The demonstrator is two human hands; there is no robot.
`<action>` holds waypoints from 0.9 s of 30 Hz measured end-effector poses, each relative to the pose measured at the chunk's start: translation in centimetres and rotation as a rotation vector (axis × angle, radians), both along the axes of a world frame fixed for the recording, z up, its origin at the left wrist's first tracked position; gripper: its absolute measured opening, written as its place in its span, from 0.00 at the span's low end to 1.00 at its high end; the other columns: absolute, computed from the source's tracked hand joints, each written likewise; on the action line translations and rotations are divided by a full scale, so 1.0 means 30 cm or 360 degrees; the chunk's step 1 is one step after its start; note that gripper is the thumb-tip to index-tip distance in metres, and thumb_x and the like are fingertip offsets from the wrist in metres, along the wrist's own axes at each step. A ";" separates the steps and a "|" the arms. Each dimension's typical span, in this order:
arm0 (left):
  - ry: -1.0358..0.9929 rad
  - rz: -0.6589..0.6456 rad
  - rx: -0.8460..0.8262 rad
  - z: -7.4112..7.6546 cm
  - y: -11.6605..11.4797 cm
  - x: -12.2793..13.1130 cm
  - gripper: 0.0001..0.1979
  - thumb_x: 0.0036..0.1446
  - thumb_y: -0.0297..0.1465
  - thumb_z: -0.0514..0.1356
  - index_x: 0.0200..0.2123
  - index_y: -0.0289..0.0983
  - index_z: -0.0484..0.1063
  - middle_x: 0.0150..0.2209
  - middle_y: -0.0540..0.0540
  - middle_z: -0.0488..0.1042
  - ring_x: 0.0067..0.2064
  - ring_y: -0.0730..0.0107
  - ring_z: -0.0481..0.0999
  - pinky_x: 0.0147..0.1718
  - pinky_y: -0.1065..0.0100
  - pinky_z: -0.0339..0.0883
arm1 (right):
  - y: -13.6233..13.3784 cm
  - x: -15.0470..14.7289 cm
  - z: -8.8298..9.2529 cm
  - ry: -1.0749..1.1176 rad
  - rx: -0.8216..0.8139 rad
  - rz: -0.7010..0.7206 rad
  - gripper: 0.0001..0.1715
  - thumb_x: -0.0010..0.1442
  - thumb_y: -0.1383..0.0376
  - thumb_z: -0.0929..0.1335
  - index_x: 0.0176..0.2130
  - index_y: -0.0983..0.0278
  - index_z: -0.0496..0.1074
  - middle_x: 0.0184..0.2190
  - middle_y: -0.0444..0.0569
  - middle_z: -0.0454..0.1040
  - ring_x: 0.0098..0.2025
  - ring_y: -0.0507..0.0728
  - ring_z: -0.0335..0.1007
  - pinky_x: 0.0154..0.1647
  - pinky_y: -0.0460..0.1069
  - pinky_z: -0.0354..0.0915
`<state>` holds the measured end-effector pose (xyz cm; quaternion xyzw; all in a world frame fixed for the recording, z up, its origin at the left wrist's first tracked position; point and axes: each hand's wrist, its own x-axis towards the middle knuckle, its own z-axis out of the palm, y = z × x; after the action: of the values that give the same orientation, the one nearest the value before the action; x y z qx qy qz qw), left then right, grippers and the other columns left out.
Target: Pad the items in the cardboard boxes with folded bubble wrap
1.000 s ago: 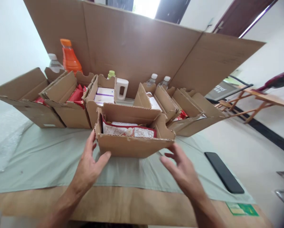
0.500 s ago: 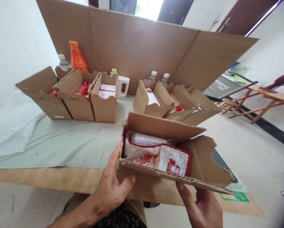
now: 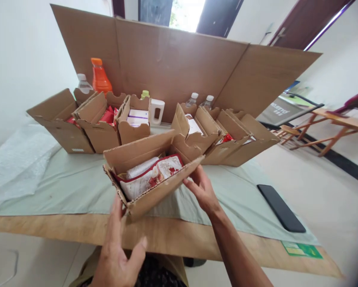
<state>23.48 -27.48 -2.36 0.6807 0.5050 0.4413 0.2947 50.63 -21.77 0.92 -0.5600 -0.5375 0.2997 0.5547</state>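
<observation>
I hold an open cardboard box (image 3: 155,191) tilted above the table's near edge. Inside it lie a red-and-white packet (image 3: 150,179) and a clear wrapped item (image 3: 140,168). My left hand (image 3: 117,255) supports the box's lower left corner from below, thumb out. Over at the box's right end, my right hand (image 3: 201,190) grips the side with curled fingers.
A row of open cardboard boxes (image 3: 101,127) with packets stands on the green cloth (image 3: 71,187), in front of a tall cardboard sheet (image 3: 173,59). Behind the boxes are an orange bottle (image 3: 100,77), water bottles and a white jug (image 3: 156,111). A black phone (image 3: 281,207) lies at right.
The box was lifted off the cloth and brought toward me, then swung left and turned. My right hand moved from under the box to its right end.
</observation>
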 end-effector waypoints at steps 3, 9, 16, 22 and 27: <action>-0.0019 -0.0232 0.0068 -0.022 -0.041 0.038 0.44 0.65 0.34 0.62 0.77 0.47 0.41 0.76 0.37 0.51 0.74 0.39 0.57 0.67 0.40 0.63 | 0.095 0.020 0.016 0.0018 0.0059 -0.0018 0.37 0.59 0.60 0.70 0.66 0.58 0.65 0.65 0.51 0.71 0.65 0.64 0.69 0.70 0.62 0.62; -0.0114 -0.0463 0.0075 -0.063 -0.047 0.073 0.58 0.52 0.38 0.73 0.76 0.57 0.41 0.78 0.46 0.46 0.74 0.33 0.54 0.64 0.37 0.67 | 0.199 -0.016 0.018 -0.0104 0.0239 -0.0180 0.35 0.63 0.61 0.65 0.68 0.60 0.64 0.67 0.50 0.70 0.68 0.60 0.65 0.73 0.60 0.58; -0.0165 -0.0561 0.0018 -0.102 -0.057 0.129 0.58 0.51 0.31 0.72 0.77 0.55 0.42 0.79 0.45 0.40 0.72 0.27 0.57 0.64 0.34 0.67 | 0.190 -0.027 -0.043 -0.0004 0.0260 -0.0311 0.32 0.68 0.51 0.64 0.65 0.61 0.69 0.68 0.53 0.68 0.70 0.62 0.63 0.74 0.61 0.54; -0.0279 -0.0571 -0.0060 -0.128 -0.042 0.219 0.51 0.59 0.22 0.63 0.75 0.63 0.42 0.79 0.54 0.27 0.74 0.30 0.53 0.65 0.33 0.65 | 0.181 -0.015 -0.120 0.0223 0.0194 -0.0316 0.36 0.65 0.40 0.65 0.59 0.59 0.76 0.61 0.52 0.76 0.67 0.64 0.67 0.73 0.61 0.57; -0.0262 -0.0693 -0.0057 -0.084 -0.026 0.269 0.50 0.59 0.20 0.58 0.77 0.55 0.38 0.79 0.48 0.22 0.77 0.31 0.41 0.68 0.29 0.54 | 0.184 -0.008 -0.170 0.0288 0.0124 -0.0366 0.33 0.62 0.39 0.68 0.53 0.58 0.80 0.54 0.51 0.80 0.60 0.65 0.73 0.67 0.61 0.64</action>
<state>31.55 -28.26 -4.88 0.7299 0.3284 0.4123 0.4352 50.38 -16.26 -4.17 -0.5667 -0.4288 0.2624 0.6528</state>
